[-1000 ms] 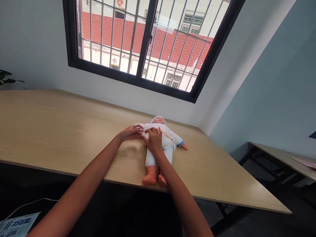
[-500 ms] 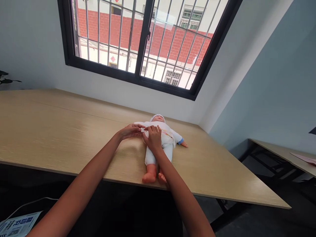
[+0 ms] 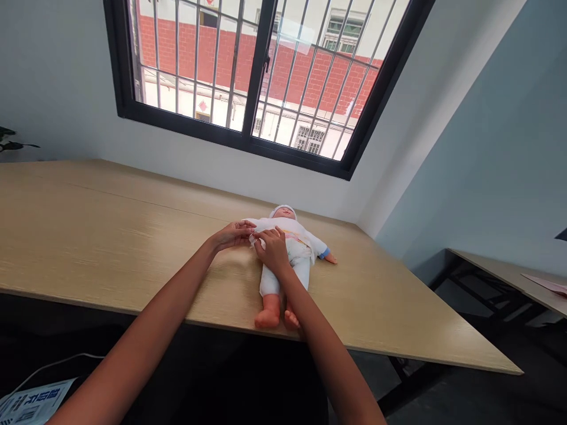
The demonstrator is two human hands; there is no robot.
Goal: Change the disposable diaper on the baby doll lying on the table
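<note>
A baby doll (image 3: 283,212) in a white cap, white top and white trousers lies on its back on the table, its bare feet toward me. At the doll's waist, on the left side of the picture, my left hand (image 3: 234,234) pinches the edge of the doll's white top (image 3: 297,234). My right hand (image 3: 271,249) lies over the doll's belly, its fingertips closed on the same bit of white cloth close to my left fingers. The doll's arm on the right stretches out past a blue cuff (image 3: 324,253); its other hand is hidden behind my left hand.
The light wooden table (image 3: 110,236) runs along the wall under a barred window (image 3: 248,139). A second table (image 3: 491,265) stands at the right. Plant leaves (image 3: 15,144) show at the far left. A printed packet (image 3: 38,401) and a white cable (image 3: 57,361) are at lower left.
My right hand has shifted slightly left and down, and the white cloth between my fingers has changed shape. The doll stays in place.
</note>
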